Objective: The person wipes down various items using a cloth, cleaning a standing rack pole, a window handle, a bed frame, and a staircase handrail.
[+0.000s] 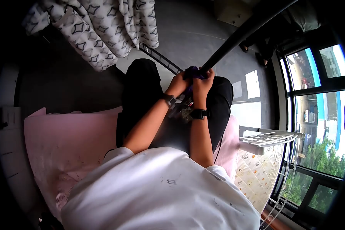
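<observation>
My left hand (179, 83) is closed on a bunched dark purple cloth (194, 72) above my knees. On the other side, my right hand (202, 81) is also closed on the cloth, with its fingertips beside a black pole (234, 43). The pole slants from my hands to the upper right. Whether the cloth goes all the way round the pole I cannot tell. Some purple fabric hangs below my hands, near a small dark patterned item (186, 111) in my lap that I cannot make out.
I sit on a pink sheet (80, 134). To the right are a white metal bed frame (274, 138) and a patterned mattress (257, 172) by the windows (320, 111). Patterned fabric (107, 28) hangs at upper left, near a black ladder-like bar (163, 60). Another person's foot (261, 60) shows at upper right.
</observation>
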Motion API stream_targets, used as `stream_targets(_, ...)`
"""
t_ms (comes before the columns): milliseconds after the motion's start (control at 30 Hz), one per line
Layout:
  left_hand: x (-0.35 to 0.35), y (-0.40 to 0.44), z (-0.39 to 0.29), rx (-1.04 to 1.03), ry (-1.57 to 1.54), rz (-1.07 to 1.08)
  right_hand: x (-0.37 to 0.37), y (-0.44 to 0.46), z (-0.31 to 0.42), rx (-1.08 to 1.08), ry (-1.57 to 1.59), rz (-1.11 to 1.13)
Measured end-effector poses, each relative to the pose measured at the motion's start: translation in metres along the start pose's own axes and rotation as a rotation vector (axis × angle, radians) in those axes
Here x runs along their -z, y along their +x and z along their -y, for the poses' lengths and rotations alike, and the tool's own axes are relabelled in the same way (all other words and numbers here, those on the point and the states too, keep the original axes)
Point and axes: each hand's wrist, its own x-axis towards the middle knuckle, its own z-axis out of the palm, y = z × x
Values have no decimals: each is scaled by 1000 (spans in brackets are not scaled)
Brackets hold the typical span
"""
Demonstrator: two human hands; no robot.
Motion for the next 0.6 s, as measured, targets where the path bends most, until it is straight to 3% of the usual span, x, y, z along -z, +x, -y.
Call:
stream_targets(67, 4, -1, -12, -5, -165, -22, -2, 6, 42, 79, 59, -32)
stream_targets(133, 6, -4, -22, 14, -570, 37, -1, 11, 71, 146, 25, -37)
stream_targets(300, 7, -8, -26, 169, -394, 102, 4, 13, 34, 81, -66, 18)
stream_targets(400, -10, 18, 25, 108, -88, -72, 2, 4, -23, -58, -142, 21)
stream_targets(500, -16, 29, 41, 77, -142, -107, 2, 5, -13, -55, -119, 63)
stream_targets(533, -18, 15, 20, -22, -268, -109, -1, 5, 6, -31, -87, 28)
stream_targets(600, -9, 1, -8, -22, -399, -4, -2, 7, 51, 45, -11, -25)
